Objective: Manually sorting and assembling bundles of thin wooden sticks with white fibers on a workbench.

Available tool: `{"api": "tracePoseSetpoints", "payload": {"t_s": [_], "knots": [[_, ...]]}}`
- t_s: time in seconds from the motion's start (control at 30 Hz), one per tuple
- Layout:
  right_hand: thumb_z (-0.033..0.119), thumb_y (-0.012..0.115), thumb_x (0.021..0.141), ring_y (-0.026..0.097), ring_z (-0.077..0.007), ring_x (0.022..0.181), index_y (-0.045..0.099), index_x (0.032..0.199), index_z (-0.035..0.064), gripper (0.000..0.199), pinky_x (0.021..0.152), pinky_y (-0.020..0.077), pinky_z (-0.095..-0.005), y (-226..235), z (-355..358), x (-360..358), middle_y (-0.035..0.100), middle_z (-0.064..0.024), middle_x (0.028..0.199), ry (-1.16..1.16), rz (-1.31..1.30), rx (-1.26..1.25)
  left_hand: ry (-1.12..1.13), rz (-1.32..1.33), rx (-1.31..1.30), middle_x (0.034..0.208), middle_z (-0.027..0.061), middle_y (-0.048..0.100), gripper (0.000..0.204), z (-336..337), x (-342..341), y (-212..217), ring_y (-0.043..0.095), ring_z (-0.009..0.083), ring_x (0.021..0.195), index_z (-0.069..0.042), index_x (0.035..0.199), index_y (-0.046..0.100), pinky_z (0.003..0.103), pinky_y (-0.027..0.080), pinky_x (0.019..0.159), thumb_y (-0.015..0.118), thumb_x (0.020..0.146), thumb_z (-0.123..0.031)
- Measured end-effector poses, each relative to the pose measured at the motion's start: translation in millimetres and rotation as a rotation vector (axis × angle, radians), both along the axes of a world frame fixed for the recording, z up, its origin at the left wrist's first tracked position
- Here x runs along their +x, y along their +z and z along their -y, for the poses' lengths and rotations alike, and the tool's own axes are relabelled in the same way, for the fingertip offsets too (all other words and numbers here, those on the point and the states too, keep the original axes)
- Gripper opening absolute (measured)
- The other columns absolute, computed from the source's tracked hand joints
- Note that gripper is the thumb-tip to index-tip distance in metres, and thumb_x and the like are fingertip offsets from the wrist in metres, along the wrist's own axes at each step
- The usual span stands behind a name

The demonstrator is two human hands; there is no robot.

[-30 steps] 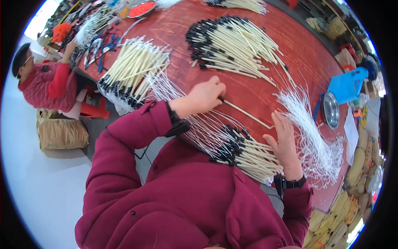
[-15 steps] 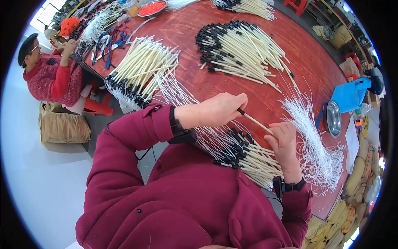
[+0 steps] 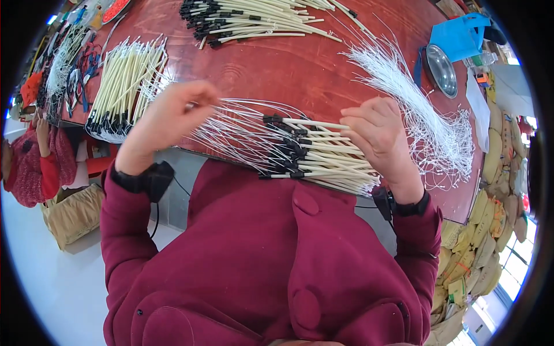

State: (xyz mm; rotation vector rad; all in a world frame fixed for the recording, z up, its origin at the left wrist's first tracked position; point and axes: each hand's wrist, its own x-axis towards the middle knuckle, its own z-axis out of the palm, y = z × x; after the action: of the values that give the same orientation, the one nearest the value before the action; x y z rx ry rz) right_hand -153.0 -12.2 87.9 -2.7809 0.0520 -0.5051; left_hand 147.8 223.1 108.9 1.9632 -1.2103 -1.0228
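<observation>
My right hand (image 3: 378, 130) is closed around the right end of a cream stick (image 3: 323, 124) with a black end piece. The stick lies level over a pile of similar black-ended sticks (image 3: 340, 155) near the table's front edge. To the left, raised above the table, my left hand (image 3: 176, 118) has curled fingers. Thin white cords (image 3: 248, 102) run from beside its fingertips toward the held stick's black end; one seems to be pinched there, though the fingertips are blurred. More white cords (image 3: 231, 135) trail left from the pile, passing behind and below my left hand.
Bundled sticks (image 3: 130, 81) stand at the left, with another heap (image 3: 248, 20) at the far side. Loose white cords (image 3: 415, 98) cover the red table's (image 3: 242, 69) right part, near a metal bowl (image 3: 441, 70) and blue container (image 3: 460, 37). A co-worker (image 3: 43, 161) sits at far left.
My left hand has let go of the stick's black end and moved left. My right hand has turned the stick level above the pile. The whole view has shifted.
</observation>
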Motion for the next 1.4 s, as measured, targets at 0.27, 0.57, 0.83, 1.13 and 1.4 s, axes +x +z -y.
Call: {"api": "tracePoseSetpoints", "payload": {"t_s": [0.27,0.57,0.83,1.13,1.4], "knots": [[0.016,0.077,0.08,0.06,-0.0241,0.094,0.074,0.094,0.0086,0.016,0.088,0.0427,-0.0405,-4.2,-18.7,-57.6,0.073,-0.0011,0.102,-0.077,-0.157,0.055,0.351,0.518,-0.106,0.076,-0.0016,0.062,0.01,-103.3,111.9,-55.0,0.052,0.0047,0.067,0.002,0.097,0.067,0.024,0.042,0.06,0.063,0.095,-0.007],[0.017,0.079,0.078,0.06,-0.0239,0.096,0.075,0.093,0.0085,0.017,0.089,0.0431,-0.0412,-18.4,-27.9,-76.9,0.073,0.0002,0.101,-0.191,-0.158,0.107,0.439,0.692,-0.005,0.067,-0.0014,0.057,0.011,-104.0,101.6,-58.2,0.048,0.0042,0.063,0.001,0.093,0.067,0.025,0.038,0.056,0.063,0.094,-0.009],[0.032,0.077,0.083,0.058,-0.0277,0.104,0.074,0.108,0.0069,0.035,0.094,0.0426,-0.0433,-15.9,-29.3,-84.8,0.07,-0.0038,0.118,-0.194,-0.12,0.157,0.333,0.807,0.051,0.074,0.0116,0.065,0.012,-100.9,96.8,-54.5,0.061,0.0179,0.065,0.001,0.095,0.068,0.033,0.047,0.062,0.065,0.089,-0.009],[0.047,0.065,0.091,0.056,-0.032,0.109,0.068,0.123,0.0026,0.056,0.096,0.0426,-0.0454,-24.9,-18.2,-77.9,0.064,-0.011,0.132,-0.294,-0.075,0.087,-0.071,0.456,-0.37,0.098,0.0145,0.071,0.019,70.2,1.2,-22.1,0.069,0.0311,0.087,-0.003,0.106,0.072,0.038,0.053,0.078,0.07,0.088,-0.01],[0.034,0.072,0.087,0.058,-0.0317,0.108,0.068,0.124,0.003,0.048,0.095,0.0437,-0.0447,-23.2,-12.7,-76.1,0.065,-0.0108,0.129,-0.363,-0.022,0.025,-0.339,0.605,-0.452,0.103,0.0158,0.065,0.023,213.3,-116.5,-94.5,0.063,0.0366,0.101,-0.002,0.102,0.064,0.045,0.053,0.086,0.071,0.087,-0.018]]}}
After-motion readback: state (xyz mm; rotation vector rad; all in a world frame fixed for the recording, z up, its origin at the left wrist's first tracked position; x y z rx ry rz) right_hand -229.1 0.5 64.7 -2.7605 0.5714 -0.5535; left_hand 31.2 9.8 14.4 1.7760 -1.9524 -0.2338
